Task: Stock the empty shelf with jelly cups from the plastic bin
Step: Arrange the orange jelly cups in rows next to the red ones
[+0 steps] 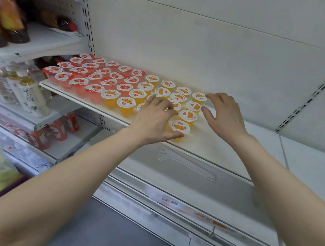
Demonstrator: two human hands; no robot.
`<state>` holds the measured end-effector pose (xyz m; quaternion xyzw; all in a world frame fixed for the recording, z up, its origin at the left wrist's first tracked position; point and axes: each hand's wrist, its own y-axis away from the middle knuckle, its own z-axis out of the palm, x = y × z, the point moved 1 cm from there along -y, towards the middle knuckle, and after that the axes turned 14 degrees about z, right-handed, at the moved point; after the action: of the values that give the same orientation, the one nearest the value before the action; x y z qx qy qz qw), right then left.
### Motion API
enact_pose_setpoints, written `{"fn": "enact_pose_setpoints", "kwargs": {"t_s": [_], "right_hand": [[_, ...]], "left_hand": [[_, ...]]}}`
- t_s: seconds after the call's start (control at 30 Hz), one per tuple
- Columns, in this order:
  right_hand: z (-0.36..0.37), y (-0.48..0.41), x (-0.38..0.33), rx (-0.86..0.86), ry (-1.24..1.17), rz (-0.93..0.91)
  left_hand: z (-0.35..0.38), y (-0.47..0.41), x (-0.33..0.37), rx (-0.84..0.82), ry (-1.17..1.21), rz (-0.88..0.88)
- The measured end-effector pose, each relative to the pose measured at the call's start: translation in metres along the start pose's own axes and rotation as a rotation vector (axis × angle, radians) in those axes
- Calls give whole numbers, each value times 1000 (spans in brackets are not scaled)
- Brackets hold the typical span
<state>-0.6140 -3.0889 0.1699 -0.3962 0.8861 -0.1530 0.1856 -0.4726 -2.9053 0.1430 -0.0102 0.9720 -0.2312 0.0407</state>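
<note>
Small clear plastic jelly cups with orange fruit filling and white foil lids stand in tidy rows on the white metal shelf, directly under and between a person's two bare hands. The left hand rests over the front cups with fingers curled, its thumb touching the nearest cup at the shelf's front edge; whether it actually grips one cannot be told. The right hand hovers spread and empty just right of the last column, fingertips near the rear cup. Left of the hands, matching cups with red filling fill the shelf's far end; right of them, the board lies bare. The plastic bin is out of view. Squaring the block appears to be the step in hand: it likely goes best by nudging the columns gently from both sides, keeping lids level and the front row back from the edge.
</note>
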Motion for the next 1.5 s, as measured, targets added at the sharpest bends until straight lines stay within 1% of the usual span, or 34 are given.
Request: {"fn": "enact_pose_setpoints", "kwargs": {"t_s": [0.2,0.37,0.57,0.73,0.87,1.07,1.3,1.37,1.5], "right_hand": [[-3,-2,-34,0,81,-60],[2,6,-90,32,48,-100],[25,17,-183,28,21,-192],[58,30,-271,55,-13,-317],[85,52,-345,47,-92,-418],[136,87,-442,-53,-148,-573],[203,113,-533,-195,-226,-766],[226,117,-558,-267,-251,-807],[277,125,-607,-504,-224,-899]], "left_hand": [[-27,25,-36,66,-32,-18],[-55,67,-83,89,-91,-74],[-84,147,-145,107,-152,-166],[-108,229,-192,47,-177,-265],[-124,307,-228,26,-195,-350],[-142,425,-268,2,-159,-597],[-136,545,-290,-41,-113,-913],[-130,571,-292,-68,-94,-985],[-115,610,-299,-106,-45,-1131]]}}
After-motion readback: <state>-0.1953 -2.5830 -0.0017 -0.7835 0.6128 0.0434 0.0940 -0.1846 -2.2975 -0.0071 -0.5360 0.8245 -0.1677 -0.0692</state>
